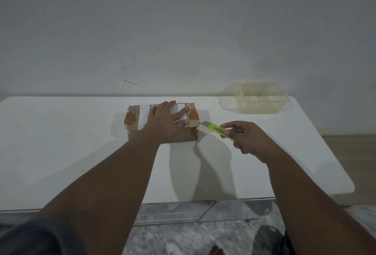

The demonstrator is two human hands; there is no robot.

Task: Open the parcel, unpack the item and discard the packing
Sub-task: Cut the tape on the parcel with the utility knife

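Left hand [165, 121] presses flat on parcel [162, 121]; right hand [247, 139] grips cutter [220, 130] beside it.

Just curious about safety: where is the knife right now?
In the head view, the right hand grips the knife just right of the parcel, blade tip pointing at its near right corner.

Parcel [162, 121] on the table [61, 143] near its far edge, left hand [165, 121] on top, cutter [218, 130] in right hand [247, 139] just right, container [258, 100] far right.
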